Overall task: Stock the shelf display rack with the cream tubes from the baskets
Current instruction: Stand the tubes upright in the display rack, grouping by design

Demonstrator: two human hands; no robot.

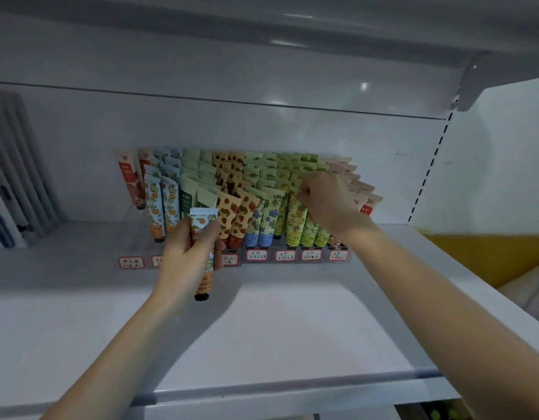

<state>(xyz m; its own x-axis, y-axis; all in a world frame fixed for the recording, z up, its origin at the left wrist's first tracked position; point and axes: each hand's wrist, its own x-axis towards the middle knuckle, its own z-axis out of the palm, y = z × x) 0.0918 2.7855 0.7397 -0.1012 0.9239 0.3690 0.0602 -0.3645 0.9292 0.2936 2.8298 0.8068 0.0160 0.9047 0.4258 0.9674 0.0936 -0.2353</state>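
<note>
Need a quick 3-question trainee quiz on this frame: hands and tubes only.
1. True or false: the left hand grips an orange-print tube with its cap end pointing down.
2. Which tubes in the rack is the right hand reaching into?
A. red strawberry tubes
B. yellow-green tubes
C. blue-flower tubes
3. Fill in: the cap of the held tube is ___ in colour.

Key: 1 true; 2 B; 3 black.
</note>
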